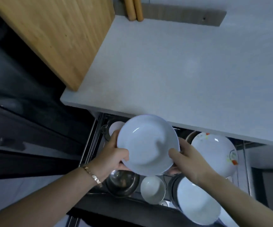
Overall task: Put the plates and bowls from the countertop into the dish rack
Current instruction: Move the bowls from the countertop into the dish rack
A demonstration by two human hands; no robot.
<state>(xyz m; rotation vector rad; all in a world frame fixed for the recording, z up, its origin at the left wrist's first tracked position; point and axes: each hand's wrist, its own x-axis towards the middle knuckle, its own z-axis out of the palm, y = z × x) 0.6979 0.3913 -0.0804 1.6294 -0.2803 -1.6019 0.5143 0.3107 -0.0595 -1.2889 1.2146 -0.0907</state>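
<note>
countertop [165, 71]; rack [91, 141] under its front edge: floral plate [214, 153], steel bowl [122, 182] stowed. white bowl [146, 145] over rack, rim gripped by left hand [114, 154] and right hand [186, 159]; not yet set in, task likely near done.

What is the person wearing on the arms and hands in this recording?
No sleeves and no gloves show anywhere in the frame. The left hand has a gold-coloured bracelet of chunky, faceted links at the wrist. The right hand and its wrist carry nothing visible: no watch, no band. No rings show on the fingers in view.
</note>
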